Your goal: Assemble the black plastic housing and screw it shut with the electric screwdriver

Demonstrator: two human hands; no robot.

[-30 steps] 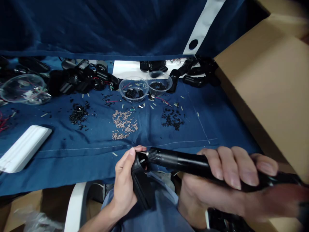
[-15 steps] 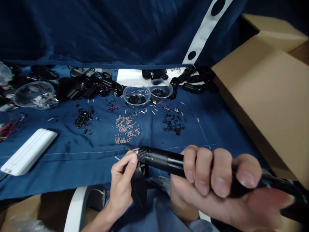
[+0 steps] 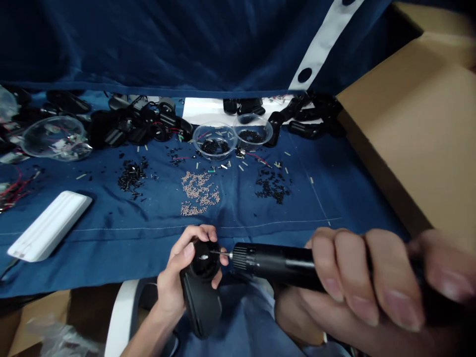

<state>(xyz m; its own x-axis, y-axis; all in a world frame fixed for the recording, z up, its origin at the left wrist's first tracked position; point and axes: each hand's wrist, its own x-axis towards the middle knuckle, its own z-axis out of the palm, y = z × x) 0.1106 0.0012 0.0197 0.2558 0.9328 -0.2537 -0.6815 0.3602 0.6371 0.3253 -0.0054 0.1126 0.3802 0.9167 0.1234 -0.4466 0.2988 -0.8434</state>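
Note:
My left hand point(image 3: 173, 277) is wrapped round a black plastic casing point(image 3: 203, 305), its rounded end up and its longer part hanging towards my lap. In my right hand point(image 3: 368, 282) is a black electric screwdriver point(image 3: 275, 260), held level and pointing left. Its thin bit reaches the right side of the casing's round end, close to my left fingertips; whether it sits on a screw cannot be made out. Beyond my hands on the blue cloth lie a pile of copper-coloured screws point(image 3: 199, 193), a pile of black screws point(image 3: 132, 176) and a patch of small black parts point(image 3: 273, 186).
Two clear bowls point(image 3: 214, 156) of dark bits stand behind the piles. Black casings point(image 3: 137, 126) crowd the back left, near another clear bowl point(image 3: 55, 153). A white box-shaped device point(image 3: 50, 225) lies left. A large cardboard box point(image 3: 416, 124) walls the right side.
My left hand has turned the casing so its round end shows. The screwdriver has moved right and slightly down, and its bit now meets the casing's side. The camera view has shifted slightly.

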